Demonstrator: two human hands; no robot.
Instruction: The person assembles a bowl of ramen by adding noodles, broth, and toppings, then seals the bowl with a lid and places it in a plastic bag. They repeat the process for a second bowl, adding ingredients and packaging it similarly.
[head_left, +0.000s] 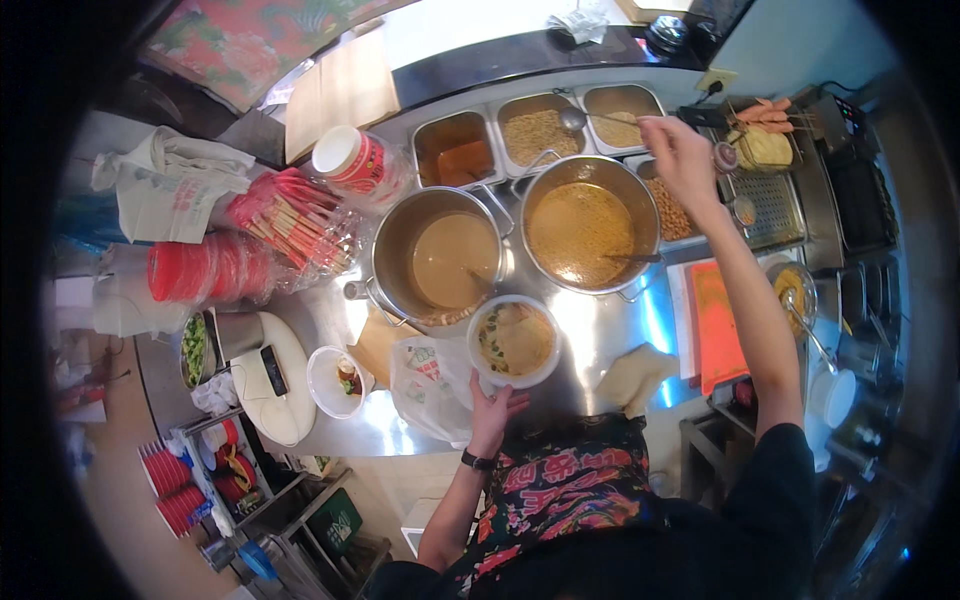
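Note:
My left hand (496, 411) holds a white bowl (556, 346) from below at its near edge. In the bowl are pale brown broth and chopped greens. With its arm stretched far forward, my right hand (681, 159) grips the handle of a metal spoon (574, 118). The spoon's round head is over the steel pan of chopped, light-brown topping (532, 139). Beyond the bowl stand a steel pot of pale brown broth (454, 251) and a second pot of yellowish, oily broth (577, 232), each with a utensil in it.
Left of the bowl are a plastic bag (427, 382), another white bowl (321, 386) with some food and a round cutting board (259, 397) carrying a black object. A folded cloth (634, 375) lies to the right. Wrapped chopsticks (296, 217) and stacked paper cups (356, 161) stand far left.

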